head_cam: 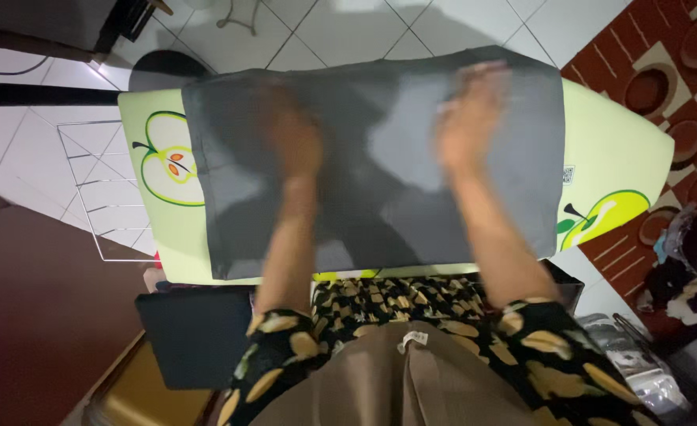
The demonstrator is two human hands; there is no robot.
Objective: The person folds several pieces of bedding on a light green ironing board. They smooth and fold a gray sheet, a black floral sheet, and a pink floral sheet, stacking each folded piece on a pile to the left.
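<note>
An ironing board point(624, 150) with a pale green cover printed with apple halves runs across the view, standing on a white tiled floor point(348, 31) with a red patterned rug point(680, 71) at the right. A wire rack point(100, 189) hangs off the board's left end. Spread over most of the board lies a dark grey cloth point(364, 197), a flat rectangle that reaches from the apple print on the left nearly to the board's narrow right end, its near edge running along the board's near side.

Both of the person's hands lie on top of this cloth, well apart. The left hand point(297, 142) presses down left of centre; the right hand point(471, 118) rests near the far right corner. Both are blurred by motion (so finger detail is soft), yet each looks spread flat with fingers apart, palm down, clamped on nothing.

By my judgement the work in hand is smoothing the cloth. To do it well, the palms should sweep outward from the middle toward the edges with even pressure, keeping the fabric square to the board and not letting the near edge slip off.
</note>
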